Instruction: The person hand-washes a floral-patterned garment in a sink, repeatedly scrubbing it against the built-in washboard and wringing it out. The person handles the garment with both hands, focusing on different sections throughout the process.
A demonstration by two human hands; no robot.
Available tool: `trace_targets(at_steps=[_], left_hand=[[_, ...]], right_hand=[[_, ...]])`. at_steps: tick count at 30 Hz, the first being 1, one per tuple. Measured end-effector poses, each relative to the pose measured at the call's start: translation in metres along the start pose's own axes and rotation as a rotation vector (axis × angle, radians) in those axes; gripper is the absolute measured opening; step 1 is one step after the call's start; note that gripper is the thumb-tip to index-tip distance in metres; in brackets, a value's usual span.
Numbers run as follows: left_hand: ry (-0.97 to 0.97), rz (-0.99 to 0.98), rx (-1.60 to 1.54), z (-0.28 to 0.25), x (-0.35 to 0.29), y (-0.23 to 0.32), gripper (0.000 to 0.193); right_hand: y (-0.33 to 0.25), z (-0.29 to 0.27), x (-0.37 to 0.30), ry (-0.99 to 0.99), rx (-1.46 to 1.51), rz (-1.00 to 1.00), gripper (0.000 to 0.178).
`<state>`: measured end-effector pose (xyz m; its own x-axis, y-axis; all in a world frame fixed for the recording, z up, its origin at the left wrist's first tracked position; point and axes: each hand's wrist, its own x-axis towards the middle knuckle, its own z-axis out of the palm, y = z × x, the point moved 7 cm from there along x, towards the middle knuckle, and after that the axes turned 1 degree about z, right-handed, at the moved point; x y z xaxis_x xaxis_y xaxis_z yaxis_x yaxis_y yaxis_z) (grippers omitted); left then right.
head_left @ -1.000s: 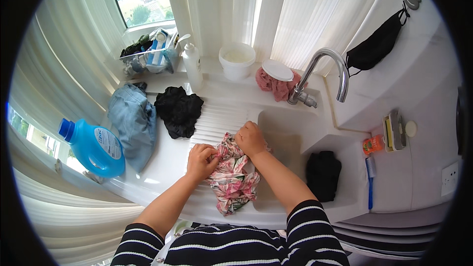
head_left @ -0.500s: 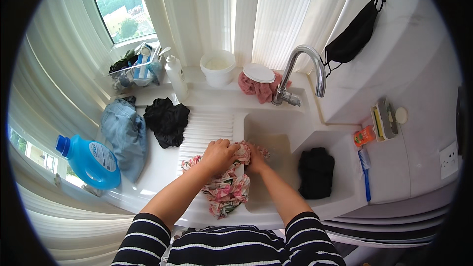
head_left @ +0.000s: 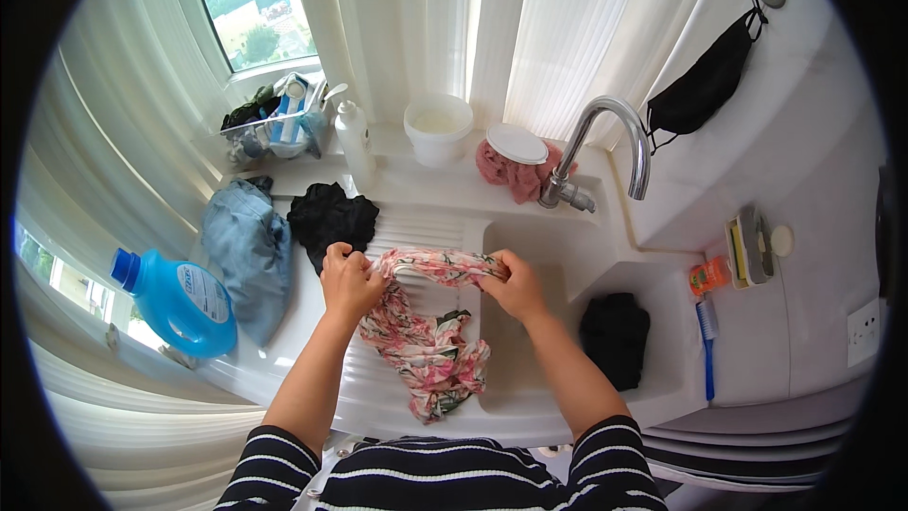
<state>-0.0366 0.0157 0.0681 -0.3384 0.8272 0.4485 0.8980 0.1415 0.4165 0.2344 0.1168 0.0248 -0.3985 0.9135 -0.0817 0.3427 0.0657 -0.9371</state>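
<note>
A pink floral garment point(head_left: 430, 360) lies bunched on the ribbed washboard part of the white sink, at the left edge of the basin. My left hand point(head_left: 350, 279) is closed on one end of a stretch of this cloth. Its other end is pinched in my right hand point(head_left: 515, 284), above the basin edge. Between the hands the cloth is drawn out sideways in a twisted band, lifted off the ribs point(head_left: 440, 227). The lower part still rests in folds on the washboard. Fingertips of both hands are partly hidden by the cloth.
Black cloth point(head_left: 333, 220), blue denim point(head_left: 248, 251) and a blue detergent jug point(head_left: 180, 308) are at left. Behind stand a pump bottle point(head_left: 355, 147), white tub point(head_left: 438, 132) and chrome faucet point(head_left: 605, 123). Folded black cloth point(head_left: 615, 341) and a blue brush point(head_left: 707, 345) lie at right.
My hands have moved apart and up, stretching part of the floral garment between them. Earlier they were close together, pressing it down at the washboard's edge. The view has shifted slightly.
</note>
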Motion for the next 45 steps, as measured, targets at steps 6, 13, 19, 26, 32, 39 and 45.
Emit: trace_targets(at_steps=[6,13,19,26,32,39,45], left_hand=[[-0.263,0.179,-0.117,0.030,0.015,0.037,0.036],[-0.920,0.175,-0.002,0.027,-0.030,0.043,0.026],[-0.184,0.074,0.165,0.086,0.025,0.026,0.015],[-0.345,0.458,-0.146,0.025,-0.032,0.051,0.032],[-0.106,0.286,0.138,0.070,0.012,0.025,0.013],[-0.051,0.252,0.081,0.063,0.000,0.008,0.015],[-0.277,0.095,0.118,0.059,-0.007,0.008,0.017]], right_hand=[[0.028,0.065,0.028,0.184,-0.365,-0.052,0.049],[-0.029,0.107,-0.044,-0.221,-0.475,-0.764,0.031],[-0.015,0.090,0.064,0.487,-0.790,-0.310,0.040],[-0.021,0.099,-0.022,-0.097,-0.552,-0.629,0.044],[-0.021,0.094,0.047,0.137,-0.747,-0.252,0.057],[-0.052,0.095,-0.110,-0.537,-0.809,-0.238,0.094],[-0.025,0.082,-0.100,-0.428,-0.780,-0.497,0.074]])
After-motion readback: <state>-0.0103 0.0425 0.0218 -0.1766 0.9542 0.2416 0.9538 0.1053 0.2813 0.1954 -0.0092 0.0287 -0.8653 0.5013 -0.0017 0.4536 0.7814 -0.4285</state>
